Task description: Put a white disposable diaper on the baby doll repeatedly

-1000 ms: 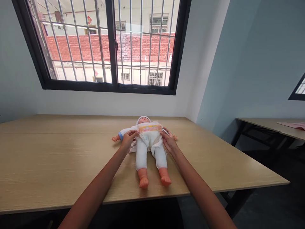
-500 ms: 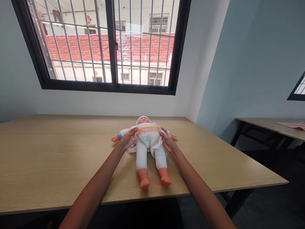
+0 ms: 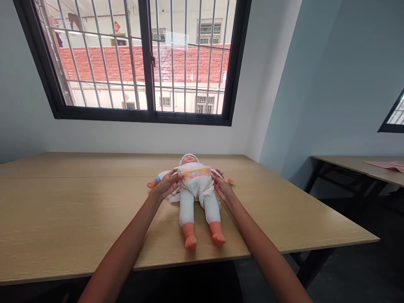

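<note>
From my remote seat I have my left hand pinching the left upper edge of a white disposable diaper with a yellow-and-pink printed waistband, and my right hand holding its right upper edge between thumb and spread fingers. The diaper's front panel lies over the belly of a baby doll in white clothes and a pale cap, with orange-pink moulded feet. I judge the diaper very light, soft and pliable, apt to crinkle rather than slip; its thin side edges could tear under a hard tug, so I'd take it by the two upper corners and pull evenly. The doll looks fairly light too, its white-covered legs padded, its feet smooth and firmer; to shift it I'd hold the trunk, not a limb. A pale loose flap shows by the left hip; I can't tell what it belongs to. Counting: one doll, on its back, head far and two feet near; one diaper; two hands. Beneath is one light wood-grain table; a second light wood table at far right bears one pink cloth. Beyond stand two black-framed windows: one large, barred window and one cut off at right.
</note>
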### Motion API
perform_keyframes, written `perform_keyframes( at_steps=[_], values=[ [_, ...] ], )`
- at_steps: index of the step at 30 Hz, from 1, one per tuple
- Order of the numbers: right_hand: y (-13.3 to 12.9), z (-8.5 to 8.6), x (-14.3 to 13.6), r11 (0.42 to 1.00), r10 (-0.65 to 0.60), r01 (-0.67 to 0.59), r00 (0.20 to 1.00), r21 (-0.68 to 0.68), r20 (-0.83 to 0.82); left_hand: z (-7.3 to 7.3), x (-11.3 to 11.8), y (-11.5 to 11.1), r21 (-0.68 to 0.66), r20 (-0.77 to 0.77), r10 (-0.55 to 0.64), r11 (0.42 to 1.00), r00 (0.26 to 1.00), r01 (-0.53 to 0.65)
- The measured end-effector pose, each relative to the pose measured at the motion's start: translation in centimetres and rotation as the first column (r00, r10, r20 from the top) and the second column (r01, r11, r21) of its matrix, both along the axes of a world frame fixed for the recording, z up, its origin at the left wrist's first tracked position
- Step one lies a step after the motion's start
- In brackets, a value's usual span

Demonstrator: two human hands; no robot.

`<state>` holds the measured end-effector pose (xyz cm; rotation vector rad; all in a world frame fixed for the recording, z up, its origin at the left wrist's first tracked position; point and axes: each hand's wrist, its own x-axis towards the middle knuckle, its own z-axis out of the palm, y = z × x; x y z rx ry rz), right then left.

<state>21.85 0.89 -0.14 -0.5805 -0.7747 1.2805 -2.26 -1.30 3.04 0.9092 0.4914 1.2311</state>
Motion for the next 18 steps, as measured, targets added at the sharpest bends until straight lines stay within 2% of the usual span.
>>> perform_keyframes(
  at_steps=[6, 10, 13, 18],
  values=[
    [0.0, -0.1, 0.0, 0.999, -0.035, 0.035, 0.999, -0.023, 0.015, -0.6, 0.1, 0.9, 0.024, 0.113, 0.151, 0.988, 0.982, -0.155],
    [0.0, -0.3, 0.0, 0.994, -0.101, 0.104, 0.993, -0.036, 0.068, -0.8, -0.3, 1.3, 0.027, 0.120, 0.212, 0.976, 0.970, -0.217],
    [0.2, -0.4, 0.0, 0.987, -0.149, 0.154, 0.984, -0.042, 0.101, -1.1, -0.5, 1.4, -0.026, 0.024, 0.262, 0.965, 0.965, -0.262],
    [0.4, -0.6, 0.2, 0.977, -0.180, 0.193, 0.975, -0.087, 0.131, -1.9, -0.8, 1.5, -0.122, -0.204, 0.440, 0.875, 0.874, -0.469]
  ],
)
